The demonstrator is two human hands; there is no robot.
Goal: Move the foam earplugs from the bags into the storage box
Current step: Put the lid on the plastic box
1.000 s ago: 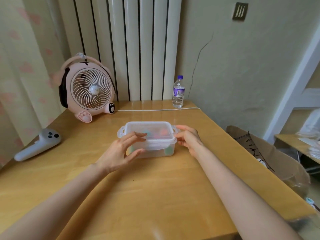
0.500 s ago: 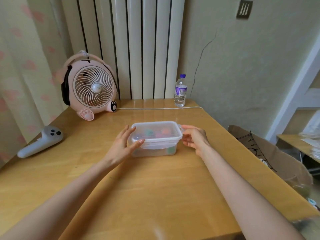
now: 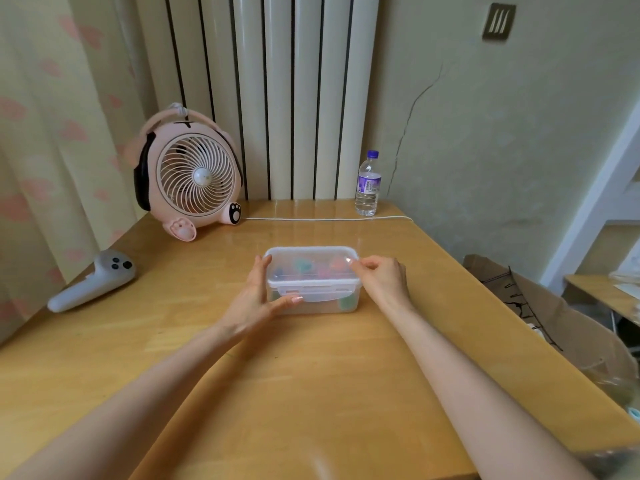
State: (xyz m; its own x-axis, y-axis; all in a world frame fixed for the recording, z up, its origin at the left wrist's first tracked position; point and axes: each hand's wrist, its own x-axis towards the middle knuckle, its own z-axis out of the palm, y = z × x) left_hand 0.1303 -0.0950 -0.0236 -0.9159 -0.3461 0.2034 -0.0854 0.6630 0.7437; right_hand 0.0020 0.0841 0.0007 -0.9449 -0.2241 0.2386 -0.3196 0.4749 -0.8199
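One box (image 3: 311, 271), one fan (image 3: 197, 178), one bottle (image 3: 368, 188), one controller (image 3: 90, 285) and one cable (image 3: 329, 219) are on the table (image 3: 311, 375). The earplugs (image 3: 347, 302) in the box are too blurred to count.

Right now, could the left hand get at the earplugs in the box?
Probably not: the lid sits over the earplugs, front latch apparently down; the left hand only presses the box's left side.
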